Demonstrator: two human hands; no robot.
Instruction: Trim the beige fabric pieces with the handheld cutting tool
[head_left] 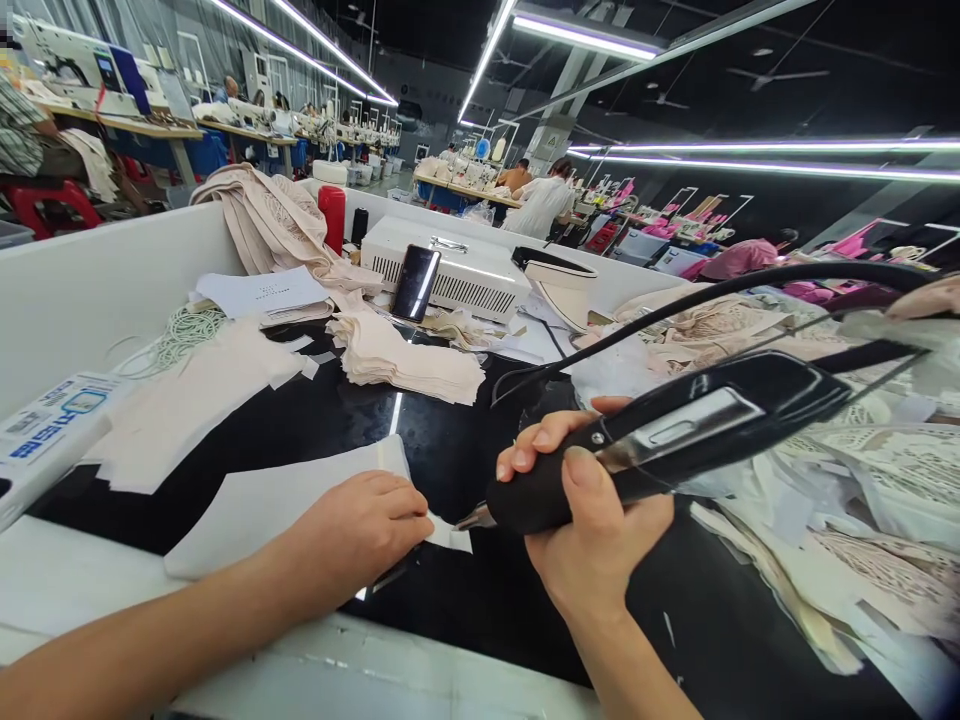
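My left hand (367, 525) is closed, fingertips pinching the edge of a pale, flat fabric piece (255, 500) on the black tabletop (480, 610). A small whitish tab (451, 536) sticks out to the right past those fingers. In my right hand (592, 545) is a black corded hand tool (697, 415) with a silver panel, held at a slant. Its narrow metal tip (474, 517) points left and meets or hovers just over the tab; contact cannot be made out.
Behind lie a stack of cream fabric pieces (405, 360), a phone (416, 283) and a white vented box (450, 265). More cut fabric (195, 390) is at left, beside a white package (52, 430). Lace pieces (885, 480) pile up at right. The tool's cable (675, 305) arches overhead.
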